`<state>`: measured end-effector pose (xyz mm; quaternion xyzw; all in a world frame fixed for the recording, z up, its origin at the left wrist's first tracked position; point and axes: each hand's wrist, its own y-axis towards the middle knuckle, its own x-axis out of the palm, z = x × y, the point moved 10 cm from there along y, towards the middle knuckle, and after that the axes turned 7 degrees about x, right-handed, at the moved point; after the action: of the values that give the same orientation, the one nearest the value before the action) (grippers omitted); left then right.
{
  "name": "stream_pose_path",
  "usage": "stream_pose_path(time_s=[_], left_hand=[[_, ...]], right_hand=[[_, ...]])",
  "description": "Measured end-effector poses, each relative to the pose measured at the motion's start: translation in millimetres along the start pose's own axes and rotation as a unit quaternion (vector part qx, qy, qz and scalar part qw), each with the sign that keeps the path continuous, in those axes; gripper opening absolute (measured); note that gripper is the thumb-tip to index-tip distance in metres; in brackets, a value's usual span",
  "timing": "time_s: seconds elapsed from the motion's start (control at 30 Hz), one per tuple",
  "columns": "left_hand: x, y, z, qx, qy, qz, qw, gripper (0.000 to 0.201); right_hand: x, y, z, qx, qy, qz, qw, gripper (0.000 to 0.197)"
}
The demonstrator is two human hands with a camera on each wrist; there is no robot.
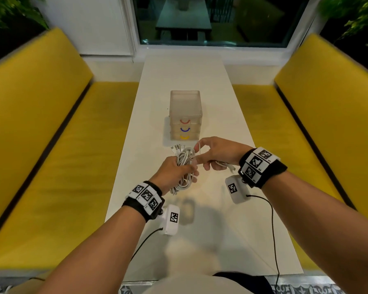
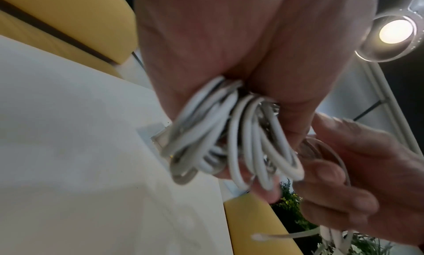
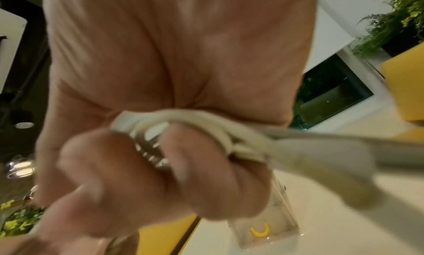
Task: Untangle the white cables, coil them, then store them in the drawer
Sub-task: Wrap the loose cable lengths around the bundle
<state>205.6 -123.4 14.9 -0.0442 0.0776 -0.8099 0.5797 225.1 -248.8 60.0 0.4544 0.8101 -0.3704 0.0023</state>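
My left hand [image 1: 179,170] grips a bundle of white cables [image 1: 184,166] above the white table [image 1: 200,81]; several loops [image 2: 231,141] hang out below its curled fingers, and plug ends [image 1: 175,147] stick out at the far side. My right hand [image 1: 210,154] is just right of the bundle, its fingers curled round a white cable strand [image 3: 183,119] that runs through the palm. A loose end with a plug [image 1: 229,167] trails out under the right wrist. The translucent drawer unit [image 1: 185,115] stands just beyond both hands, with red, blue and yellow handles [image 1: 184,137]; all drawers look pushed in.
Yellow benches [image 1: 51,134] run along both long sides of the narrow table. A window [image 1: 210,20] lies past the table's far end, with plants at the upper corners. Black wrist-camera leads [image 1: 272,230] hang over the near part of the table.
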Motion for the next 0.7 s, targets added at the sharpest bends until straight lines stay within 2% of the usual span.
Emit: stream_pose_path(time_s=[0.07, 0.17, 0.27, 0.4, 0.53, 0.6, 0.7], left_hand=[[-2.2, -1.8, -0.4, -0.002, -0.002, 0.004, 1.000, 0.007], [-12.1, -2.4, -4.8, -0.009, -0.014, 0.032, 0.999, 0.010], [-27.5, -1.9, -11.4, -0.025, -0.043, 0.055, 0.997, 0.011], [-40.8, -0.6, -13.1, -0.025, -0.060, 0.080, 0.995, 0.013], [-46.9, 1.4, -12.8, -0.016, -0.085, 0.131, 0.988, 0.017], [-50.0, 3.4, -11.3, -0.001, -0.087, 0.156, 0.984, 0.021], [-50.7, 5.1, -6.1, 0.018, -0.069, 0.190, 0.979, 0.027]], right_hand=[[-1.8, -1.3, 5.7, 0.016, -0.051, -0.004, 0.999, 0.041], [-8.6, -3.0, 17.0, 0.041, -0.119, -0.005, 0.992, 0.026], [-22.3, -4.4, 29.3, 0.061, -0.117, 0.009, 0.991, 0.027], [-35.5, -7.1, 36.7, 0.055, -0.051, 0.028, 0.997, 0.039], [-34.7, -2.5, 29.9, 0.006, 0.102, 0.048, 0.994, 0.031], [-30.8, 0.9, 24.5, -0.018, 0.195, 0.077, 0.978, 0.029], [-20.2, 3.7, 15.5, -0.043, 0.314, 0.141, 0.938, 0.027]])
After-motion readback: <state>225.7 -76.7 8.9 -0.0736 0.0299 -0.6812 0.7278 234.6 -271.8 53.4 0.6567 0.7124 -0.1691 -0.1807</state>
